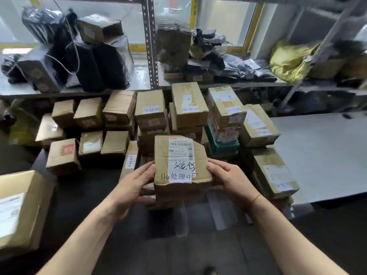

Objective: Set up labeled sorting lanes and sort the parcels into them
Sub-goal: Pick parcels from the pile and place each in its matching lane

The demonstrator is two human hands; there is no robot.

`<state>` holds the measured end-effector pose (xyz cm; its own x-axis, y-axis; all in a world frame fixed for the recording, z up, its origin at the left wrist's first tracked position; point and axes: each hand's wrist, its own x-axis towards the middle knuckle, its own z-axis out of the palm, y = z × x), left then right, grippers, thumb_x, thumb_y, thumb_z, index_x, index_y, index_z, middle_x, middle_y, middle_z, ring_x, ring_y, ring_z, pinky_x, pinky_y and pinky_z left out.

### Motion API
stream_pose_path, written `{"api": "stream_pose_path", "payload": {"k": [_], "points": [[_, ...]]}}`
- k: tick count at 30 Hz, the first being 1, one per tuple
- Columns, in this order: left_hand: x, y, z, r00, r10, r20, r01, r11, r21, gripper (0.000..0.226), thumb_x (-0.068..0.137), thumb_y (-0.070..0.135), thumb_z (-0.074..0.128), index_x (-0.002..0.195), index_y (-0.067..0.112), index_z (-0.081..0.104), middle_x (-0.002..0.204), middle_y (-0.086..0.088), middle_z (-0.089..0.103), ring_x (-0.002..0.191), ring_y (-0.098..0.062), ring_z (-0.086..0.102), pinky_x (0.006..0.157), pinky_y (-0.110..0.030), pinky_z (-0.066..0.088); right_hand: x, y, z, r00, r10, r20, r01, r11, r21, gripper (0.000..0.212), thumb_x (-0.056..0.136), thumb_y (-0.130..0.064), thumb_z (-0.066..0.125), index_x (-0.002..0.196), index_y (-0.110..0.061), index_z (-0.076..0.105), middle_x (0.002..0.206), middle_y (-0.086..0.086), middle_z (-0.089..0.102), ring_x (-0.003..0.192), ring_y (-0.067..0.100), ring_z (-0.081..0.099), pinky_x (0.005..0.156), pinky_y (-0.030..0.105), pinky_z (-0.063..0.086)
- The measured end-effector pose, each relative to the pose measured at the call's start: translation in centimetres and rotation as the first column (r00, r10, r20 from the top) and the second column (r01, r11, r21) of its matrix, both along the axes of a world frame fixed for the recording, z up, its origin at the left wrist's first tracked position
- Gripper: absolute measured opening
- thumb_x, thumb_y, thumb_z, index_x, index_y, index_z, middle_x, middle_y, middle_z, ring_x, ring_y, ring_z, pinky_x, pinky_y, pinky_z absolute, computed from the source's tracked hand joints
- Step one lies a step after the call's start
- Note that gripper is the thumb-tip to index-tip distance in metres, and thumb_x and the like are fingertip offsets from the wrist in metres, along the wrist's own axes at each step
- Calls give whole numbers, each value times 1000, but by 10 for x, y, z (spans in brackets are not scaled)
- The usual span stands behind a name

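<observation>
A worn cardboard parcel [181, 163] sits at the centre, with a barcode shipping label and a white handwritten label on top. My left hand [133, 187] grips its left side and my right hand [230, 180] grips its right side. It rests on or just above a low stack of boxes that is mostly hidden beneath it. Behind it stand rows of labelled cardboard boxes: small ones at the left [89, 114], taller ones in the middle [188, 105] and several at the right [258, 126].
A metal shelf [139, 87] behind carries black bagged parcels [85, 62] and a yellow bag [288, 60]. A large box [17, 211] stands at the near left. A grey flat board [321, 151] lies at the right. The dark floor [198, 255] lies below.
</observation>
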<state>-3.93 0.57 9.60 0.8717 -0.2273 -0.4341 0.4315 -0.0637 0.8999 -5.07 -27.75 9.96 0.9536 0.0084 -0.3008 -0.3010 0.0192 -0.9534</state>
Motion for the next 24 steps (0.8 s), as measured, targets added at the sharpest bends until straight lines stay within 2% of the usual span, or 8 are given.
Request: {"api": "stream_pose_path", "payload": {"k": [4, 7, 10, 14, 19, 21, 24], "points": [[-7, -50, 0, 998, 47, -30, -49, 998, -48, 48, 100, 52, 58, 145, 35, 59, 131, 4, 74, 119, -25, 72, 91, -53, 63, 4, -52, 0, 999, 54, 4, -54, 998, -18, 27, 105, -26, 62, 129, -28, 74, 118, -5, 79, 111, 15, 75, 74, 34, 62], [-9, -80, 0, 998, 53, -13, -54, 998, -36, 40, 106, 47, 54, 141, 32, 65, 131, 5, 74, 124, -17, 69, 97, -54, 60, 9, -83, -4, 991, 134, -22, -134, 991, -5, 30, 106, -24, 60, 133, -28, 72, 120, -5, 78, 112, 15, 74, 75, 33, 61], [-5, -100, -5, 998, 44, -43, -44, 999, -8, 35, 108, 42, 52, 136, 28, 68, 128, 5, 76, 121, -15, 70, 96, -51, 60, 16, -100, -12, 982, 171, -79, -170, 985, 21, 30, 108, -16, 56, 132, -26, 71, 117, -3, 80, 107, 16, 76, 69, 29, 61], [16, -112, -19, 995, 68, -79, -59, 992, 111, 28, 109, 34, 55, 130, 27, 71, 118, 4, 79, 116, -20, 73, 93, -47, 62, 35, -109, -33, 971, 197, -133, -199, 980, -5, 32, 109, -19, 56, 138, -23, 67, 117, -3, 80, 109, 19, 76, 72, 32, 63], [39, -119, -35, 993, 97, -74, -76, 968, 241, 26, 107, 22, 61, 129, 13, 71, 100, -7, 82, 86, -28, 79, 77, -39, 66, 54, -107, -60, 972, 164, -170, -178, 981, -71, 35, 107, -19, 60, 142, -17, 65, 114, -2, 80, 104, 18, 78, 80, 40, 66], [47, -118, -42, 990, 119, -81, -91, 953, 289, 27, 103, 15, 65, 129, 7, 70, 96, -10, 81, 85, -30, 79, 78, -42, 66, 58, -106, -66, 971, 167, -170, -187, 976, -113, 35, 107, -18, 61, 142, -16, 64, 114, -3, 79, 102, 16, 77, 79, 38, 66], [59, -118, -55, 984, 153, -96, -104, 914, 393, 43, 96, 7, 74, 137, 0, 63, 98, -17, 80, 84, -29, 80, 76, -41, 67, 64, -104, -76, 971, 169, -166, -201, 960, -195, 35, 104, -12, 63, 139, -15, 67, 114, -4, 77, 104, 13, 75, 77, 31, 65]]}}
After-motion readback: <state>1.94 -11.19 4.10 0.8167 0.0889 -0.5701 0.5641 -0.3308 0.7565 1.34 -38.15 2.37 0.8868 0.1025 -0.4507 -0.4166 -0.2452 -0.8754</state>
